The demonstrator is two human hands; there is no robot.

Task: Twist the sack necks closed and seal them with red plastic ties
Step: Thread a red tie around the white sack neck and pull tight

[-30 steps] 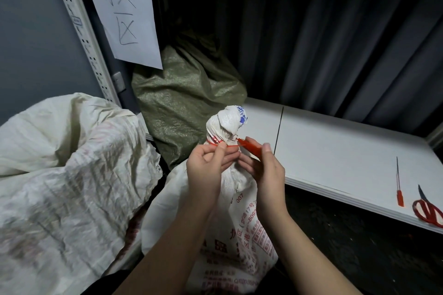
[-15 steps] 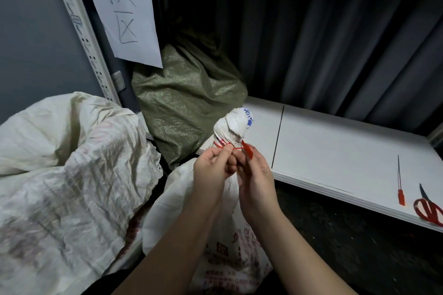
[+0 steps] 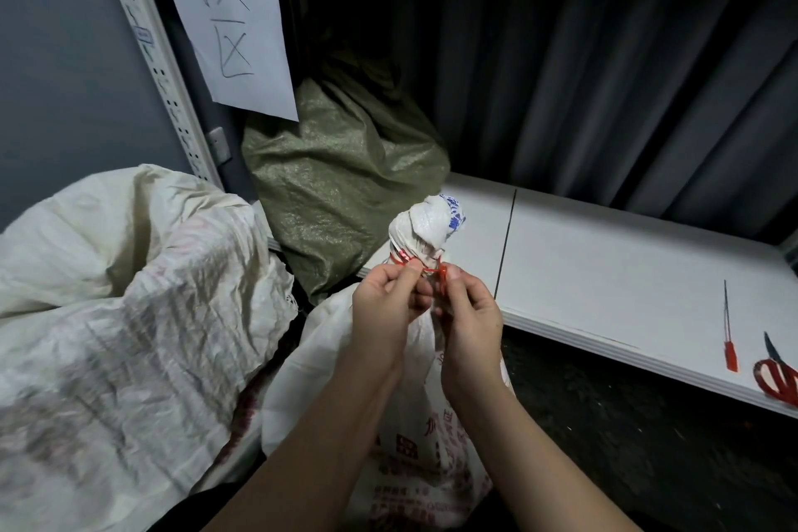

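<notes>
Head view: left hand (image 3: 385,303) and right hand (image 3: 470,317) both pinch the thin red plastic tie (image 3: 425,269) looped round the twisted white woven sack neck (image 3: 425,229) just beyond them; cinching tight probably comes next.

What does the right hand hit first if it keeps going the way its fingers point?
Probably the twisted sack neck. The right hand pinches the red tie with fingers aimed up and away, right at the neck. Depth is unclear; the white shelf lies behind.
</notes>
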